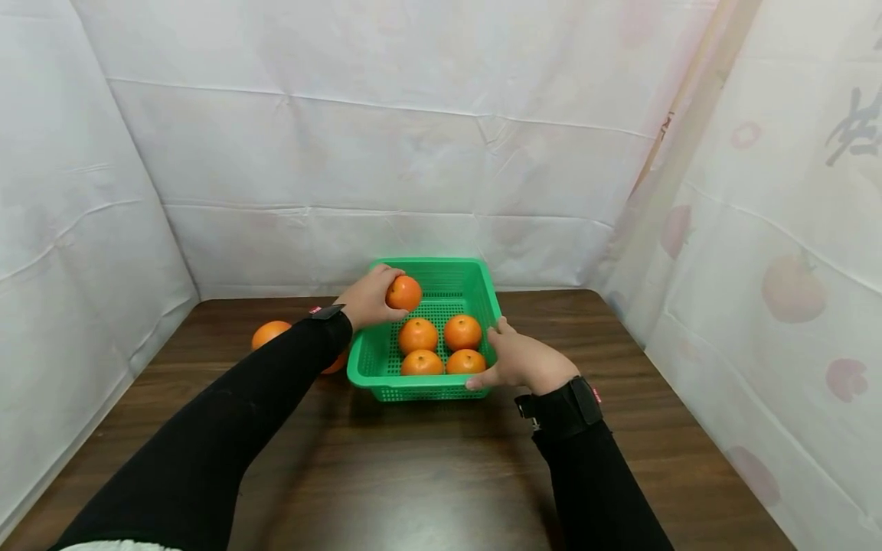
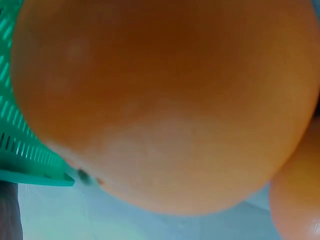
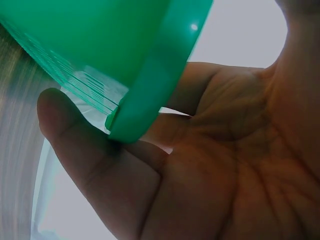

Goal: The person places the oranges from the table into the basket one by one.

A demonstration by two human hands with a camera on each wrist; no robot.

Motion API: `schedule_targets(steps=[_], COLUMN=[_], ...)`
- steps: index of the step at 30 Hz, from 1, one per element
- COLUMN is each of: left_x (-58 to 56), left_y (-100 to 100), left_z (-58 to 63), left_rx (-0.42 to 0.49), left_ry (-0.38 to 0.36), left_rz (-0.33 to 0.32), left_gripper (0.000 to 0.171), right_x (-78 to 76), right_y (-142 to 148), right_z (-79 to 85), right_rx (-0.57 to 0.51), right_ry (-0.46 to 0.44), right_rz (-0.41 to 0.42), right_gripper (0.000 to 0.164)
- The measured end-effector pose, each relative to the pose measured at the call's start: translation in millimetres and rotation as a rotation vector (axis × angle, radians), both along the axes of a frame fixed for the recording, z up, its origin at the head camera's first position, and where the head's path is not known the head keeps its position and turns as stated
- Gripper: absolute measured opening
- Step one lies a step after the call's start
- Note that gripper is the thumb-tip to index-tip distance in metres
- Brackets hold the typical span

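Counting one green basket (image 1: 451,279), four oranges (image 1: 417,334) inside, 3–7 o'clock; two loose oranges (image 1: 269,332) outside, 8–9 o'clock. Left hand (image 1: 367,300), fingers curled, grips a seventh orange (image 1: 404,293) at basket's 11 o'clock; right hand (image 1: 527,361), spread half-open, touches basket's corner at 4 o'clock

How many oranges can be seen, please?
7: one orange in the left hand, four oranges in the basket, two oranges on the table, either side of the left sleeve, partly covered. More may be hidden.

Left hand (image 1: 367,300) curled, right hand (image 1: 527,361) spread, both arms (image 1: 213,444) extended forward
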State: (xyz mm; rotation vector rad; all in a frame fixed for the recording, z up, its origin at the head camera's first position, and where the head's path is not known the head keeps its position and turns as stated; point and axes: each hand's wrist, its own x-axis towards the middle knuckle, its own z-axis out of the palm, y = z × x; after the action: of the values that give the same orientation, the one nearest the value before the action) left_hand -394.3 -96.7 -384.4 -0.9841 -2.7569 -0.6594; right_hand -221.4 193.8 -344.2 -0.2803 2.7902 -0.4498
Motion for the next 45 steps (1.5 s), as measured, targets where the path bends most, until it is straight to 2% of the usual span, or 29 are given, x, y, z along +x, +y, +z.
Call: schedule_targets(steps=[7,15,18,24,30,37,45], left_x=[2.6,2.1,3.1,4.2,6.9,7.2,12.0], left_y=[2,9,10,11,13,16,17], left_z=[0.6,-0.5,-2.4,-1.5,3.9,4.8,10.3], left_rx=[-0.041,-0.156,-0.190,-0.241,-0.296,-0.367,-0.371], left_ry=[0.020,0.031,0.062,0.121,0.087,0.050,0.031], left_rz=[-0.005,0.000,0.002,-0.040,-0.073,-0.034,-0.035], left_gripper=[0.068,0.060,0.059,0.057,0.055,0.055,0.054], right_x=[0.2,0.6,1.5,2.0,2.1,2.7,2.1], right_y=[-1,1,1,1,0,0,1], right_z=[2.8,2.6,2.0,2.4,3.1,2.9,2.2], right_rx=[0.003,-0.016,-0.016,-0.021,-0.016,-0.014,-0.020], right_ry=[0.002,0.001,-0.002,-0.002,-0.003,0.005,0.002], right_rz=[-0.001,-0.008,-0.010,-0.012,-0.012,-0.002,-0.009], right_gripper=[0.115,0.115,0.115,0.115,0.114,0.114,0.115])
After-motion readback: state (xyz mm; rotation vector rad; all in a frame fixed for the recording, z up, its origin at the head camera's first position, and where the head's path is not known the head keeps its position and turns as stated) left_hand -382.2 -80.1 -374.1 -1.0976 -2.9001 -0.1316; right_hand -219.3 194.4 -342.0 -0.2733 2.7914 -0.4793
